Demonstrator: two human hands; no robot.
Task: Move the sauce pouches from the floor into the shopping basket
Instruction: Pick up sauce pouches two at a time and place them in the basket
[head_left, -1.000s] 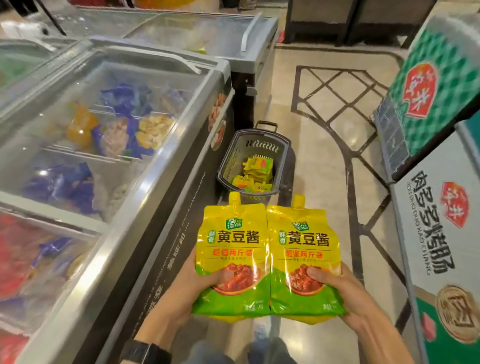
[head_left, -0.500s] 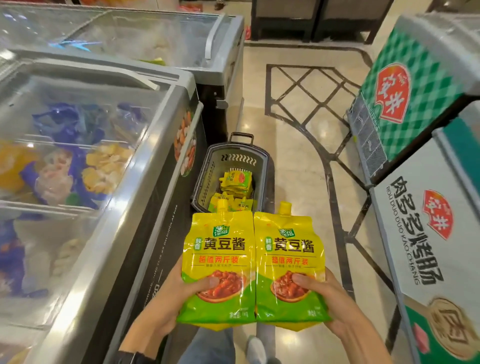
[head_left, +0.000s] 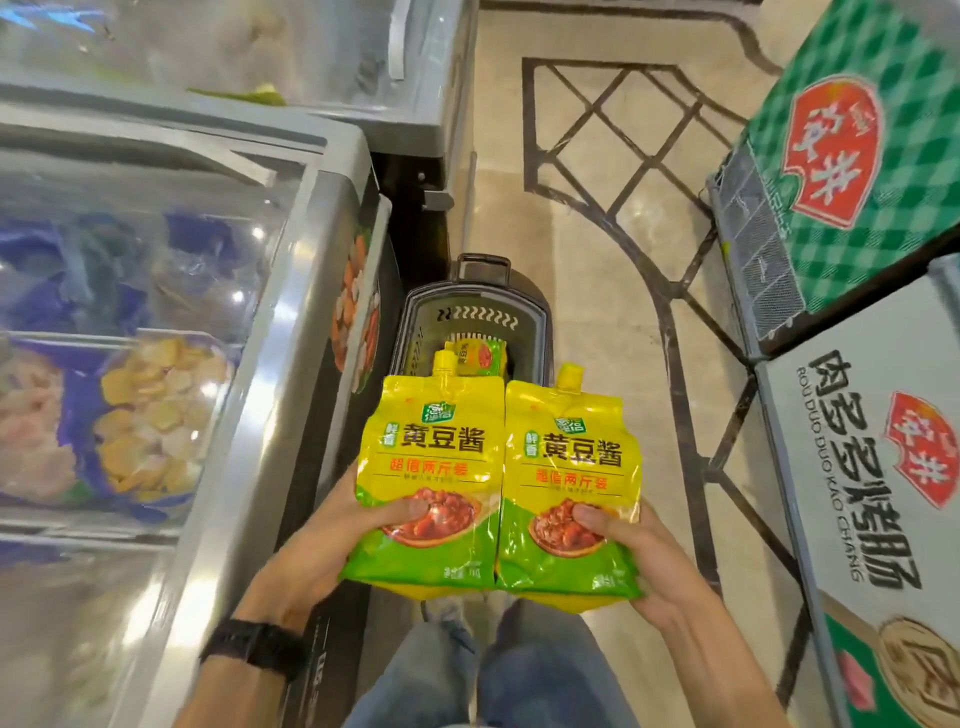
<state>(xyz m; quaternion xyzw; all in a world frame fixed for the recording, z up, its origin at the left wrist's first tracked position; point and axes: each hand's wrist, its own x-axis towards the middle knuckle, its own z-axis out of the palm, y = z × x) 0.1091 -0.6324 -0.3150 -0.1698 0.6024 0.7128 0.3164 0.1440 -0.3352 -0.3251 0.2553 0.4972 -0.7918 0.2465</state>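
Two glossy yellow-and-green spouted sauce pouches (head_left: 493, 483), side by side above the dark plastic shopping basket (head_left: 540, 317): left hand (head_left: 332, 540) and right hand (head_left: 644, 561) each pinch one low, thumbs on front. They look soft, heavy, slippery; support underneath.

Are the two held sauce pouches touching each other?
Touching. The head view shows the left pouch and right pouch pressed edge to edge, no gap along their shared seam.
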